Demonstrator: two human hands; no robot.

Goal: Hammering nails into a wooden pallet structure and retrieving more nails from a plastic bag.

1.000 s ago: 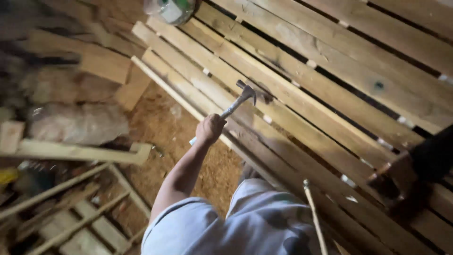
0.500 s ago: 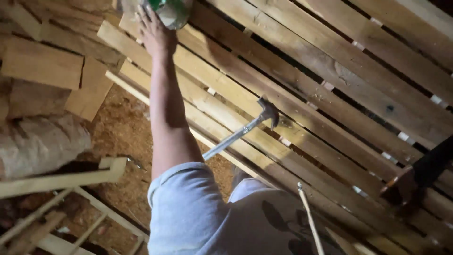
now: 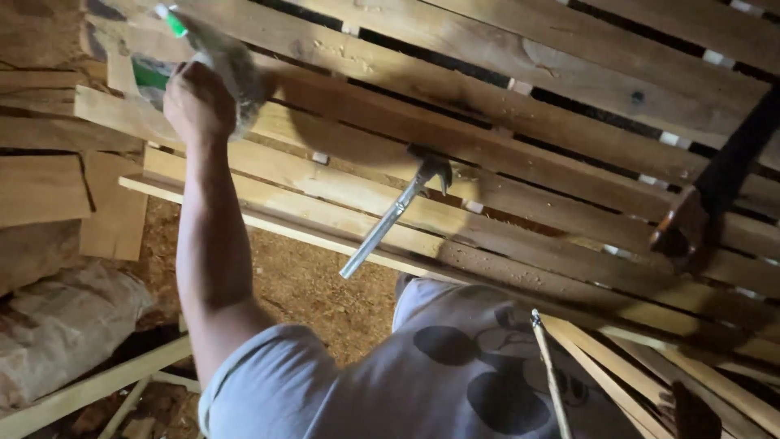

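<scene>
My left hand [image 3: 197,102] is stretched out to the upper left and is closed on a clear plastic bag [image 3: 231,63] with something green inside, just above the slats. A metal claw hammer [image 3: 396,213] lies loose on the wooden slat frame [image 3: 520,154], its head toward the far side and its handle pointing back at me. No hand touches it. My right hand is out of sight.
Stacked boards [image 3: 49,179] and a pale sack [image 3: 65,325] lie at the left over a sawdust floor [image 3: 317,284]. A dark bar with a brown piece [image 3: 681,226] sits at the right of the slats. A thin stick [image 3: 549,366] rises by my shirt.
My left hand let go of the hammer, which now rests on the slats, reached up to the left and closed on the plastic bag. The view shifted with my head.
</scene>
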